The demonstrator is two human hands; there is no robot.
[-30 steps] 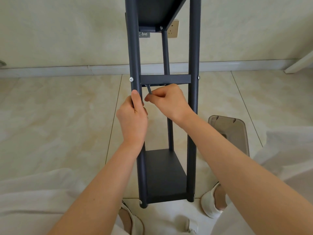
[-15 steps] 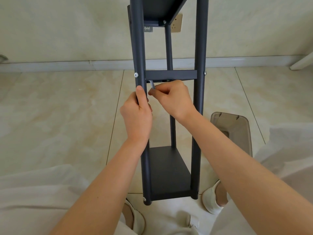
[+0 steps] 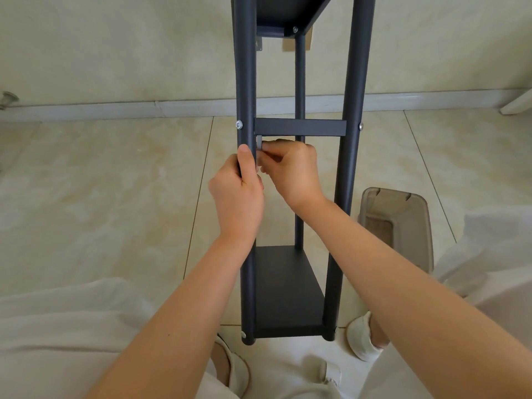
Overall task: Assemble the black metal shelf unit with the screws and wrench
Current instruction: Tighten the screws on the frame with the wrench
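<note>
The black shelf unit (image 3: 288,289) stands upright on the tiled floor (image 3: 100,197), its foot between the person's 2 pale shoes (image 3: 362,338). The left hand (image 3: 237,194) has its fingers wrapped round the unit's front-left post, thumb up, just below a screw (image 3: 239,125). The right hand (image 3: 292,168), inside the frame under the crossbar (image 3: 299,127), pinches the small silver wrench (image 3: 259,143) with curled fingers. The post partly hides the wrench. Right of the unit lies a brown see-through tray (image 3: 398,226), partly behind the right forearm.
</note>
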